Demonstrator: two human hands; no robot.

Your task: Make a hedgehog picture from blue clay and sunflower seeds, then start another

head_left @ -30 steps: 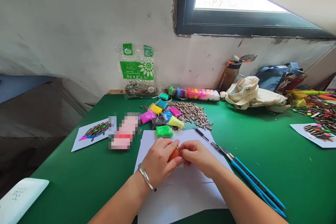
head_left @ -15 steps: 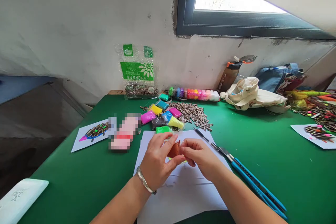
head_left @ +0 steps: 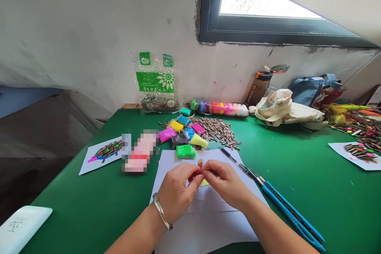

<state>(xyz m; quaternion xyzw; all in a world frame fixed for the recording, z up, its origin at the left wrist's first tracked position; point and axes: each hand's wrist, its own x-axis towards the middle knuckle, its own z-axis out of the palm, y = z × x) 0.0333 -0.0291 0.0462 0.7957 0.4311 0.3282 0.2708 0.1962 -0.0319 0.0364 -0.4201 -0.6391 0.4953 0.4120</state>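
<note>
Over white paper (head_left: 220,228), the fingertips of my left hand (head_left: 180,186) and right hand (head_left: 228,184) meet in a pinch. Between them a small brown packet (head_left: 200,162) shows at its top; the fingers cover most of it, and its contents are hidden. Just below the fingertips, a flat yellow patch (head_left: 205,183) lies on the paper, with thin drawn lines under it. My hands hide part of it. Beyond the paper lie wrapped clay packets, among them a green one (head_left: 185,151) and a pale yellow one (head_left: 199,141).
Blue-handled scissors (head_left: 293,214) and a pen (head_left: 229,154) lie right of my hands. Sunflower seeds (head_left: 218,129) are heaped behind the packets. A seed bag (head_left: 157,83), bottle (head_left: 260,87) and cloth bag (head_left: 278,107) stand along the wall. A hedgehog picture (head_left: 104,152) lies left.
My hands have come together at the fingertips. The brown packet, which showed broadly between them before, is now mostly covered. The pinch of my left hand has tightened.
</note>
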